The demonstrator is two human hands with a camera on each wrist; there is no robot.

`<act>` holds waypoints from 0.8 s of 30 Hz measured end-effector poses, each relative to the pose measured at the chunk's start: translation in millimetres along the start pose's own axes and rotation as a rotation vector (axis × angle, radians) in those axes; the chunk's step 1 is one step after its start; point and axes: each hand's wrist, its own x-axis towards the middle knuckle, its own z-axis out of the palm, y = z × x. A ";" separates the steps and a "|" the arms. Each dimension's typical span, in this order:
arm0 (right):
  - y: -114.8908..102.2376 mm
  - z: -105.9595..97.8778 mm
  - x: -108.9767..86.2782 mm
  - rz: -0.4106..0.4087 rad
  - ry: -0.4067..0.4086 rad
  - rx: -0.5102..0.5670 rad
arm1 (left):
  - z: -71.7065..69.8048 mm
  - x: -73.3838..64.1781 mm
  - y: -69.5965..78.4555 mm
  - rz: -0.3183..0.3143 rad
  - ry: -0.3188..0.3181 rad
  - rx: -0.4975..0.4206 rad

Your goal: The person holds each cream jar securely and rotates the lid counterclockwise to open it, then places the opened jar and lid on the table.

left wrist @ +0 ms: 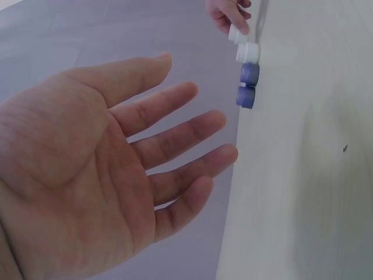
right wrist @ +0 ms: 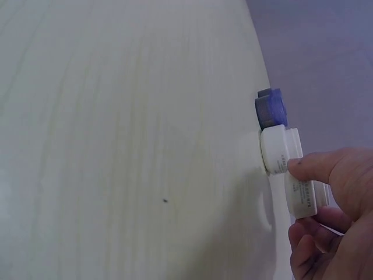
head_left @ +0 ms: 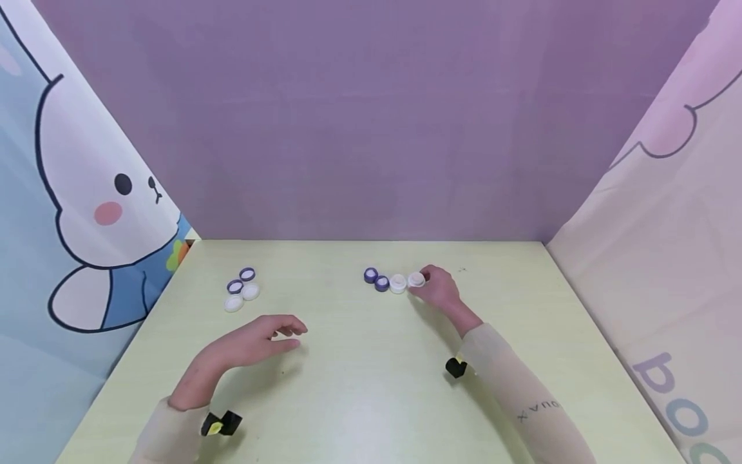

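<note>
My right hand [head_left: 438, 287] grips a small white jar [right wrist: 301, 197] with its thumb and fingers, at the right end of a row. Beside it stands a second white jar [head_left: 398, 283], lidless, with printed text on its side in the right wrist view. Two smaller purple jars [head_left: 382, 283] continue the row to the left. My left hand [head_left: 255, 341] hovers over the table at the left, fingers loosely spread and holding nothing; its palm [left wrist: 64, 169] shows in the left wrist view.
On the left of the table [head_left: 359, 386] lie two purple-rimmed lids [head_left: 234, 287] and two white lids [head_left: 234, 303], grouped closely. A purple cloth [head_left: 371, 122] rises at the back edge, with printed curtains [head_left: 110, 193] on both sides.
</note>
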 end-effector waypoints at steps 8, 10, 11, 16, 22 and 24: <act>3.0 2.2 1.6 -0.002 0.002 0.004 | -0.3 -0.5 -1.6 -0.006 -0.003 0.002; 2.8 1.7 1.3 -0.007 -0.001 0.008 | -0.5 -0.8 -2.3 -0.008 -0.005 0.004; 2.9 1.2 1.3 -0.007 -0.003 0.010 | -0.8 -0.9 -2.3 -0.010 -0.007 0.004; 5.9 1.2 1.7 0.009 -0.021 0.011 | -3.3 -2.0 -0.8 -0.017 -0.016 0.004; 11.3 1.8 0.7 0.037 -0.052 0.018 | -5.1 -2.6 1.4 -0.013 -0.013 0.012; 13.6 1.9 0.4 0.038 -0.054 0.020 | -5.1 -2.3 1.6 -0.011 -0.013 0.009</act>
